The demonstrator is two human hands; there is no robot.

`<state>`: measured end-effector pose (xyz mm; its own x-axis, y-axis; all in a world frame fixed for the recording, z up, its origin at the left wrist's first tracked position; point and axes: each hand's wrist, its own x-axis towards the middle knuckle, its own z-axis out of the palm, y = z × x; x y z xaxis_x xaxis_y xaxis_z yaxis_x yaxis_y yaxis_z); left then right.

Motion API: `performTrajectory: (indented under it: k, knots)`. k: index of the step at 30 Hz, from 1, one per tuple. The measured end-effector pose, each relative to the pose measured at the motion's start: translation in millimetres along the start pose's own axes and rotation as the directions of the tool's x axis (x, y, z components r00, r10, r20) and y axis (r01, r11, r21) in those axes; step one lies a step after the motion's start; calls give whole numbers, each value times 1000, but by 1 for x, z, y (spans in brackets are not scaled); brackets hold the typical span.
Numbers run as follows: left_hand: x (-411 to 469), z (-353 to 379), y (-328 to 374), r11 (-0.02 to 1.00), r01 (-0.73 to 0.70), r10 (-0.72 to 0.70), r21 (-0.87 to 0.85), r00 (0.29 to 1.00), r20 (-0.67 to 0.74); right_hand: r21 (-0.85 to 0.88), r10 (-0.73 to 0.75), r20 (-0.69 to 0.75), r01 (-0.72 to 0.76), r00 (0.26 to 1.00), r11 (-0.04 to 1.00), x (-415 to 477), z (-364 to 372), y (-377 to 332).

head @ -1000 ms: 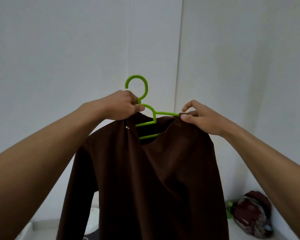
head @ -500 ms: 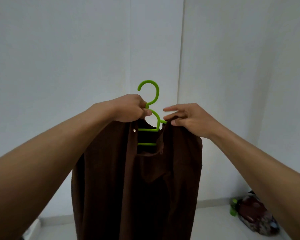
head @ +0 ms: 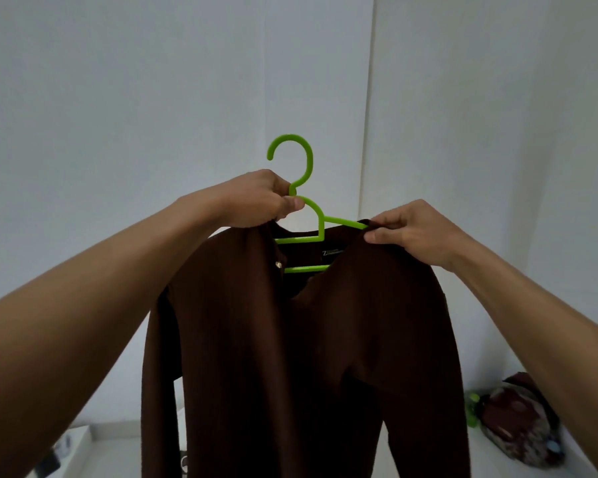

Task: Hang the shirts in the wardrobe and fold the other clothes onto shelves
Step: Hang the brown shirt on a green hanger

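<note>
A dark brown long-sleeved shirt hangs in front of me on a bright green plastic hanger. My left hand grips the hanger at the base of its hook, together with the shirt's left shoulder. My right hand pinches the shirt's right shoulder at the collar, over the hanger's right arm. The hook points up and is free of any rail. The neck opening shows the hanger's bars and a label. No wardrobe is in view.
White walls meet in a corner straight ahead. A dark red patterned bag with a green bottle beside it lies on the pale floor at lower right. A white object sits at lower left.
The shirt has spread wider on the hanger: my right hand moved right along the hanger arm, pulling the right shoulder out. The hanger's right arm now shows again.
</note>
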<state>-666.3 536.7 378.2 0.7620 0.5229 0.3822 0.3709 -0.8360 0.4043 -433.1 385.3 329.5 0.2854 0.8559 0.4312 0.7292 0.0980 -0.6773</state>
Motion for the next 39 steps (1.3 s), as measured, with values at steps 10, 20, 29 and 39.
performTrajectory:
  k: [10,20,29,39]
  knots:
    - [5,23,5,995,13,-8,-100,999,51,-133,-42,126,59,991,989,11,4,-19]
    - [6,24,20,999,-32,30,-29,997,-74,-291,-149,73,163,986,943,3,8,-14]
    - [-28,-8,-17,989,135,-138,57,989,60,-190,-117,-93,97,989,977,0,-16,-3]
    - [-22,-1,-5,992,88,-71,86,979,-190,-159,-144,47,150,988,976,12,-8,-23]
